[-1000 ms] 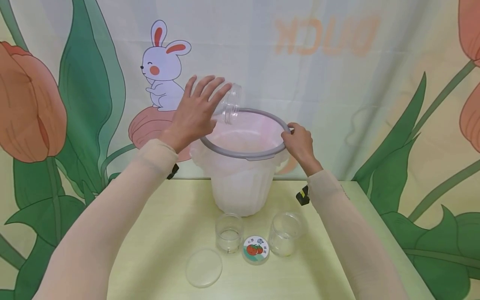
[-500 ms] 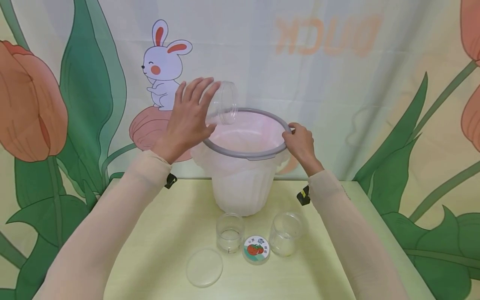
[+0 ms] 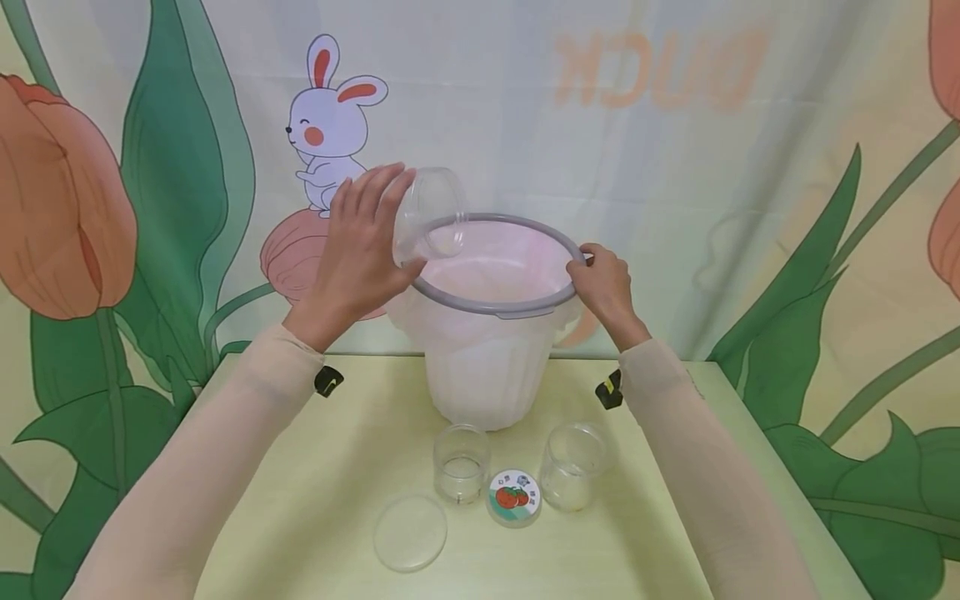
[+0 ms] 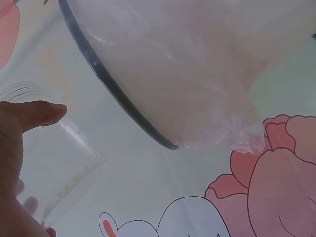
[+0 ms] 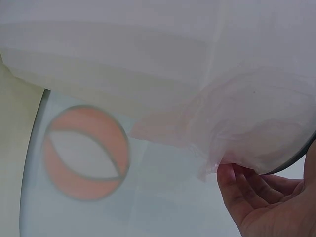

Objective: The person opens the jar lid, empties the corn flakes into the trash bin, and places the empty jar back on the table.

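My left hand (image 3: 360, 258) grips a clear plastic jar (image 3: 437, 204), tipped on its side above the left part of a white trash bin (image 3: 486, 375). In the left wrist view, a few yellow specks cling to the wall of the jar (image 4: 74, 180). The bin has a grey rim ring (image 3: 480, 305) and a thin pinkish bag (image 5: 242, 123) folded over its edge. With fingers under the rim and thumb on top, my right hand (image 3: 606, 283) holds the bin's right side. The bin's bottom is hidden from the head view.
On the table (image 3: 322, 467) before the bin stand two clear jars, a smaller one (image 3: 461, 467) and a larger one (image 3: 573, 468). Between them lies a lid with a tomato picture (image 3: 513, 497); a clear lid (image 3: 410, 533) lies nearer. A printed curtain (image 3: 660, 183) hangs behind.
My left hand has moved left and slightly down, carrying the tilted jar from over the bin's opening toward its left rim. The right hand keeps its hold on the rim.
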{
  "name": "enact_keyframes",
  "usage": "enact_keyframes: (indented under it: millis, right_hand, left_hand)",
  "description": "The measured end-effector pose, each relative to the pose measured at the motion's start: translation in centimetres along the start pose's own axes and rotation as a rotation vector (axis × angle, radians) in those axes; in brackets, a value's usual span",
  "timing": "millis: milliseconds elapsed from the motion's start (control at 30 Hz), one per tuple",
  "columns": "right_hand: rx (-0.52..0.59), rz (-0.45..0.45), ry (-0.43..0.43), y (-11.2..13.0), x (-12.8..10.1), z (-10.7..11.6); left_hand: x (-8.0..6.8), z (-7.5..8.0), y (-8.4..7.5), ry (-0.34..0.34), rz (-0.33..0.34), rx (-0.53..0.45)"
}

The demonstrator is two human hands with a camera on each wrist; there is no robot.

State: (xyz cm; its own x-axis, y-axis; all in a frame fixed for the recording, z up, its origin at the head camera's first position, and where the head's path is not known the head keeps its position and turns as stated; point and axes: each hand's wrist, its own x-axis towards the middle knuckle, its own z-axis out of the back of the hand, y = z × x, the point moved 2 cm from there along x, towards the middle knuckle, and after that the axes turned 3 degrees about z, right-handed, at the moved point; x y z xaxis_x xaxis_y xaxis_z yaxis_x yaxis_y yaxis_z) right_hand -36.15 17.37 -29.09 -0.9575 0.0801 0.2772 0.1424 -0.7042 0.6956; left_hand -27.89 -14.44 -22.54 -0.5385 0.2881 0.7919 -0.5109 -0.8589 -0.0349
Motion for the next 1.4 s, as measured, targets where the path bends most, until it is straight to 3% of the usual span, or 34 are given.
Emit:
enact_keyframes:
  millis: [267,567,1033,1400]
  right_hand:
    - [-0.011,0.015,-0.015,0.2,-0.1,0.0]
    - [-0.03,0.033,-0.034,0.2,-0.1,0.1]
    - [-0.015,0.107,-0.063,0.8,-0.4,0.8]
    - [-0.025,0.269,-0.087,2.1,-1.8,1.2]
  left_hand:
    - [-1.9,1.0,-0.1,-0.104,0.011,-0.1]
    - [-4.0,1.6,0.1,-0.165,-0.018,-0.105]
    - [-7.1,1.8,0.1,-0.155,0.051,-0.187]
    - [-9.9,1.4,0.4,-0.116,0.167,-0.257]
